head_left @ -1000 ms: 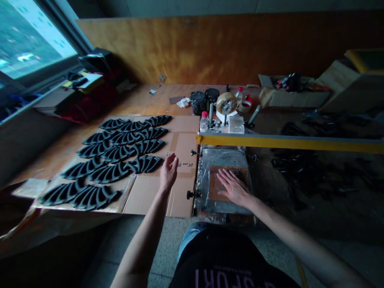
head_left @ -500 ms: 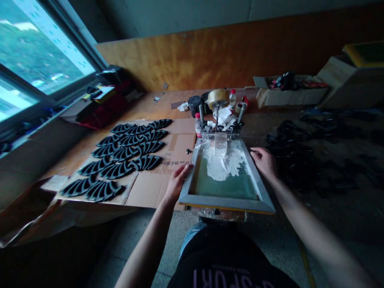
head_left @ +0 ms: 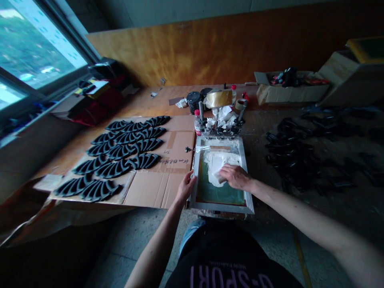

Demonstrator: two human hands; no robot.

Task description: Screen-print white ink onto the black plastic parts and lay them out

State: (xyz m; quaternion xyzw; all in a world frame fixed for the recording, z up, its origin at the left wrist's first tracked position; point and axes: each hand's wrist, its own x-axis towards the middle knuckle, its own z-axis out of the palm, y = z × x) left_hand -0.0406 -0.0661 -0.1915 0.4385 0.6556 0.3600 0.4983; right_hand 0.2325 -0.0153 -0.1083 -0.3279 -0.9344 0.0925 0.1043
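A screen-printing frame (head_left: 249,200) with a green mesh lies flat in front of me, its silvery border all round. White ink (head_left: 214,165) covers the middle of the mesh. My right hand (head_left: 236,177) is closed around a small squeegee (head_left: 222,178), mostly hidden by the fingers, and rests low over the ink. At the frame's left side, my left hand (head_left: 186,186) grips the border, thumb uppermost. Behind the frame stands the clamp (head_left: 220,130) with two upright posts, a roll of tape (head_left: 220,97) above it.
Rows of black fan-shaped pieces (head_left: 112,166) lie on cardboard (head_left: 147,190) to the left. A dark heap of black parts (head_left: 291,152) is on the right. A bottle (head_left: 197,122) stands beside the clamp; an open carton (head_left: 291,94) is at the back right.
The frame has come down from a tilt to lie flat. My right hand has left its right border and taken the squeegee, drawing it towards me over the ink. My left hand stays at the border.
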